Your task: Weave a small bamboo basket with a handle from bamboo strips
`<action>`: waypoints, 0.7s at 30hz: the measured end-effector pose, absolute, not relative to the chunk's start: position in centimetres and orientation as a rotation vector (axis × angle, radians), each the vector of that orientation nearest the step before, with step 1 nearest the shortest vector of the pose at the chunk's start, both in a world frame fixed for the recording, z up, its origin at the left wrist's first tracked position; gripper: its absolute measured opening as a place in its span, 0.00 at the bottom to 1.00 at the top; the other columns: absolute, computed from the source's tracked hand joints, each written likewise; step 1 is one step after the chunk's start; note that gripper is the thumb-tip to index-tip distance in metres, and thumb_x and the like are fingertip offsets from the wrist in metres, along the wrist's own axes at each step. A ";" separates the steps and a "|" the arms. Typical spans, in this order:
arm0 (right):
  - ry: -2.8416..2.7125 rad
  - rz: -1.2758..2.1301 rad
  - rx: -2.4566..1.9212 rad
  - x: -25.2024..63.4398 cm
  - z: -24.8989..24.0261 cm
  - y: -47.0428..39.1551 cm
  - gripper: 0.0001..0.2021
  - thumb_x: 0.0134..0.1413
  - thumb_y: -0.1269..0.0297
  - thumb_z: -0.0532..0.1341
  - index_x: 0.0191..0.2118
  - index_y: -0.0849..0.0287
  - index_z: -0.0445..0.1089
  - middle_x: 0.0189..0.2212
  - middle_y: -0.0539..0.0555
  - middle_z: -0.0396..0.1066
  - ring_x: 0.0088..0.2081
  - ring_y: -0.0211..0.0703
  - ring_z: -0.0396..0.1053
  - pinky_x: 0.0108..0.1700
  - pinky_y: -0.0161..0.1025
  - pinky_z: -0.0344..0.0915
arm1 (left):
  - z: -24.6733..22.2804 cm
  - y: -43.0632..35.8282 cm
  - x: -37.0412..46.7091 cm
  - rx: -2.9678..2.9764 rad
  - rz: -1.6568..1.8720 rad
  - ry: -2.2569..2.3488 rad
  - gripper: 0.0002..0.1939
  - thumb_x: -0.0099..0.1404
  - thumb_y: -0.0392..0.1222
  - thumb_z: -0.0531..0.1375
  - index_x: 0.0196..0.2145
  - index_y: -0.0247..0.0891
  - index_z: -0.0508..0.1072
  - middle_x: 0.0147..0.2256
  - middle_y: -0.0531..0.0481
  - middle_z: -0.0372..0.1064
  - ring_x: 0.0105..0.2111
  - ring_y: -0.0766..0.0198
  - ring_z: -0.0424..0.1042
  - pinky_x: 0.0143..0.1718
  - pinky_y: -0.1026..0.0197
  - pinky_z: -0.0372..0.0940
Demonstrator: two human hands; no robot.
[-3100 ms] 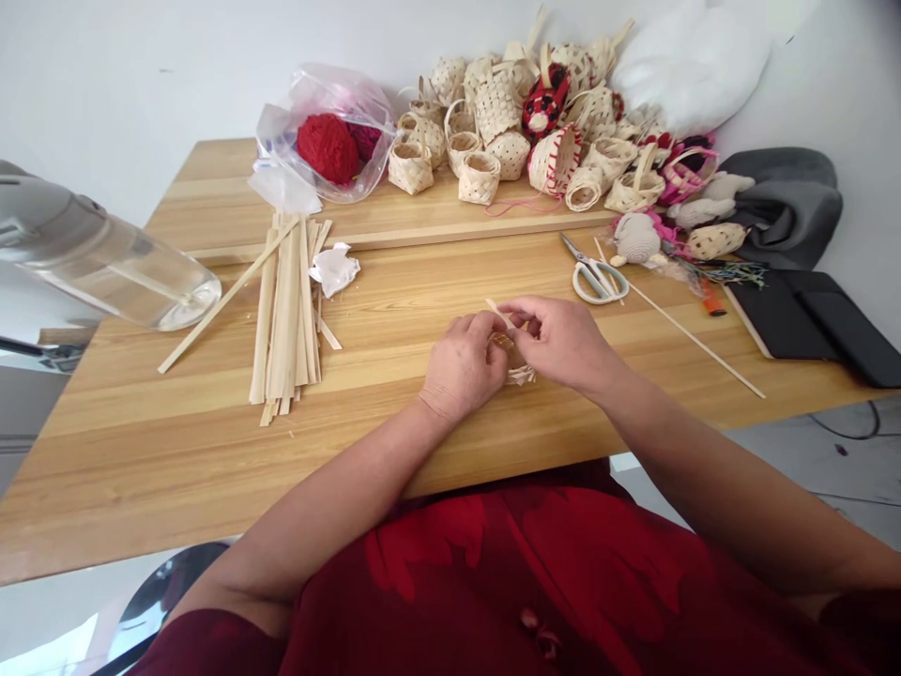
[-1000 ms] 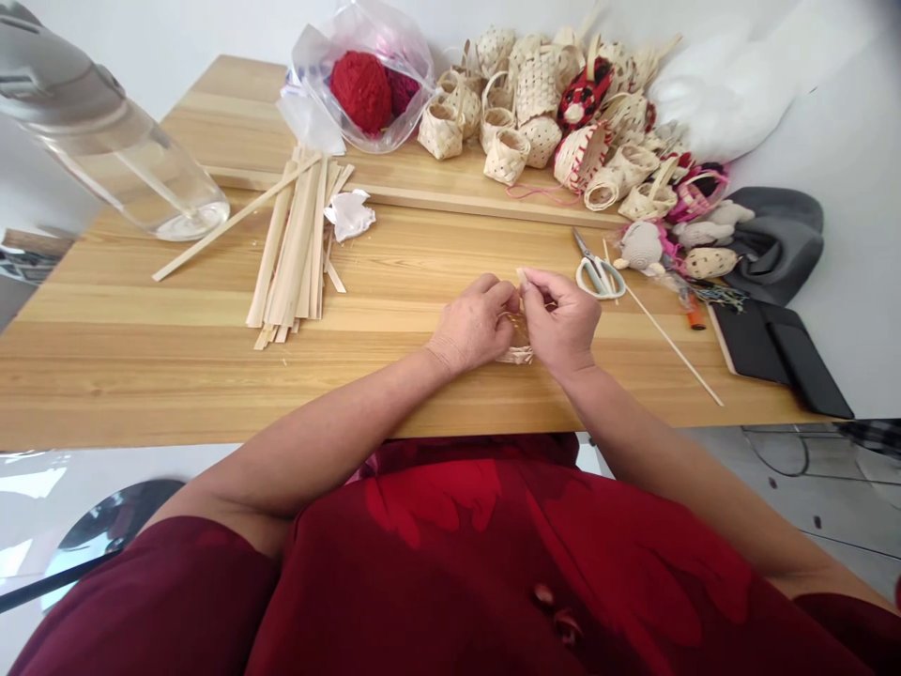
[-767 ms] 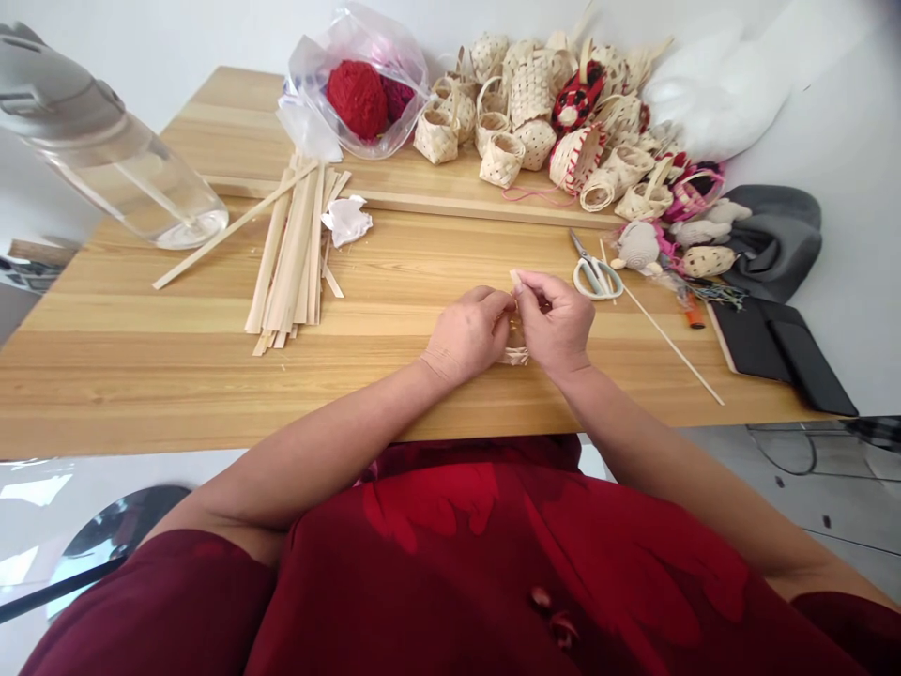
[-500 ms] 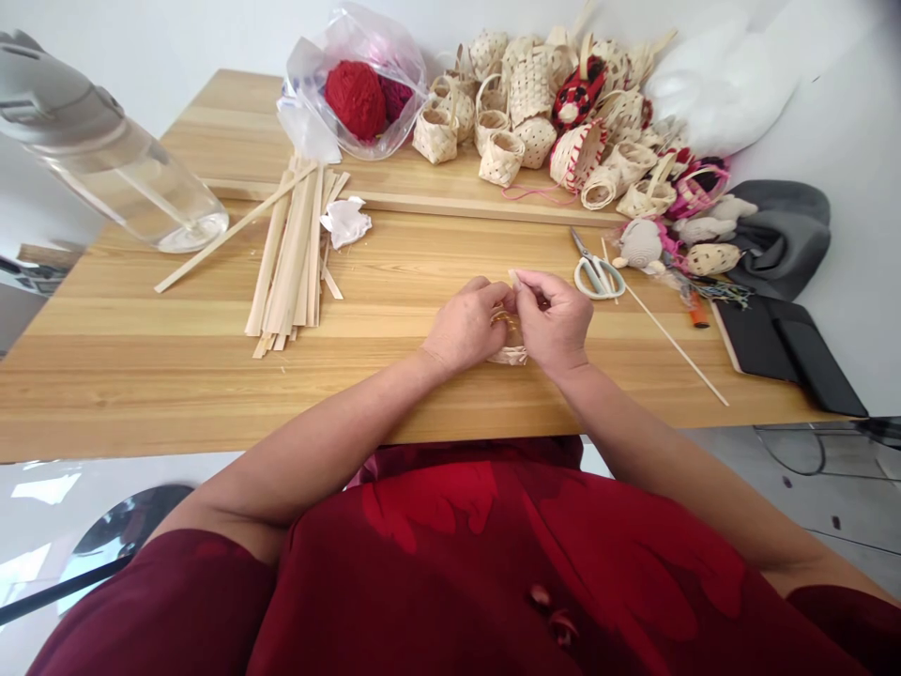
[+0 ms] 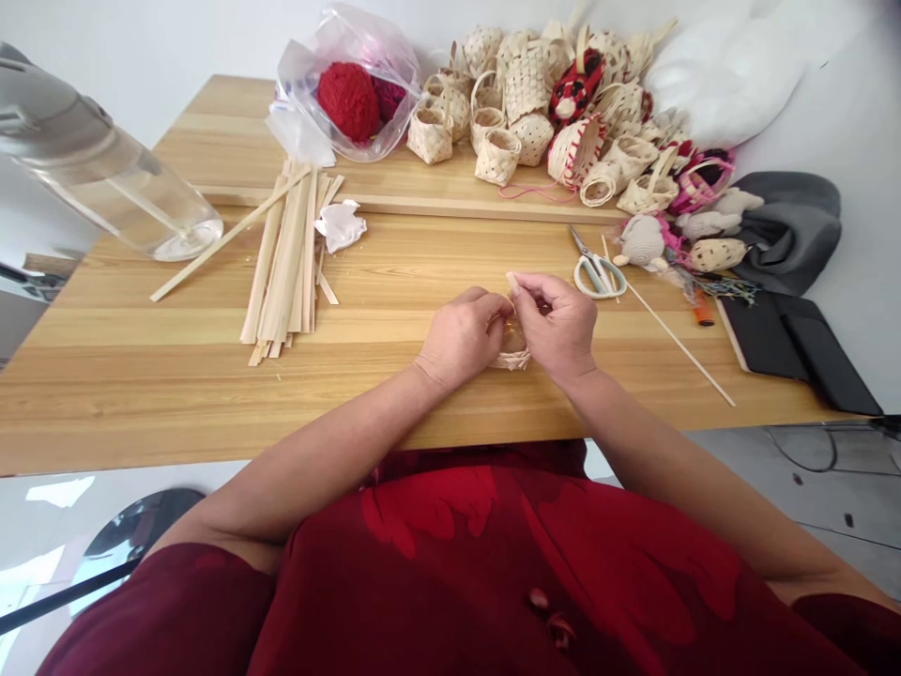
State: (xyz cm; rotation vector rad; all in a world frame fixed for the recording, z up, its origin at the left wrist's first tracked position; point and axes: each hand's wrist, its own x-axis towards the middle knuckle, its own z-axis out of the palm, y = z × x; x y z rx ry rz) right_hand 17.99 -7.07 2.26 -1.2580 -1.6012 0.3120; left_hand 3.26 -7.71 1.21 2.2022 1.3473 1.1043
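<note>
Between my hands, near the table's front edge, is a small woven basket [image 5: 513, 358] of pale strips, largely covered by my fingers. My left hand [image 5: 465, 336] is closed on its left side, fingertips curled at the rim. With thumb and forefinger pinched, my right hand [image 5: 557, 324] grips a pale strip [image 5: 512, 279] whose tip sticks out above the fingers at the far side of the basket. How the strip joins the basket is hidden. Just right of my right hand lie scissors [image 5: 598, 275] with white handles.
Flat pale strips [image 5: 287, 272] lie in a bundle to the left, beside crumpled white paper [image 5: 341, 225] and a water bottle [image 5: 141, 188]. Small woven baskets [image 5: 497, 156] crowd the back beside a bag with red yarn [image 5: 348, 101]. A thin stick [image 5: 679, 343] and black case [image 5: 767, 343] lie right.
The whole view has shifted slightly. Both hands stay at the basket in nearly the same pose, the right one still pinching the strip.
</note>
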 end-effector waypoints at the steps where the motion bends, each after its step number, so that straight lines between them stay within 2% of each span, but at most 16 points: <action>1: -1.595 0.318 -1.254 18.1 2.2 -7.1 0.07 0.60 0.64 0.65 0.40 0.57 0.80 0.32 0.52 0.81 0.31 0.40 0.76 0.36 0.38 0.72 | 1.2 -7.8 3.3 2.207 1.096 1.354 0.10 0.65 0.31 0.57 0.37 0.38 0.78 0.38 0.47 0.78 0.39 0.60 0.76 0.42 0.60 0.70; 9: -1.588 0.298 -1.278 18.0 1.9 -6.7 0.07 0.61 0.64 0.64 0.40 0.57 0.80 0.33 0.52 0.82 0.33 0.40 0.77 0.38 0.38 0.73 | 1.9 -7.3 3.4 2.194 1.016 1.455 0.12 0.58 0.28 0.58 0.36 0.38 0.78 0.36 0.47 0.76 0.35 0.59 0.74 0.39 0.58 0.69; 14: -1.743 0.337 -1.255 17.1 3.2 -5.6 0.07 0.59 0.67 0.64 0.40 0.57 0.81 0.35 0.52 0.83 0.33 0.40 0.78 0.39 0.38 0.72 | 2.4 -6.7 2.8 2.237 0.969 1.588 0.11 0.59 0.29 0.57 0.35 0.38 0.77 0.36 0.45 0.74 0.36 0.57 0.74 0.38 0.58 0.69; 21: -1.871 0.345 -1.369 17.4 4.6 -4.9 0.09 0.56 0.70 0.63 0.40 0.58 0.81 0.33 0.53 0.83 0.32 0.42 0.78 0.39 0.39 0.72 | 1.5 -6.7 2.2 2.136 1.103 1.574 0.11 0.58 0.28 0.57 0.35 0.38 0.76 0.37 0.47 0.75 0.36 0.60 0.74 0.39 0.59 0.68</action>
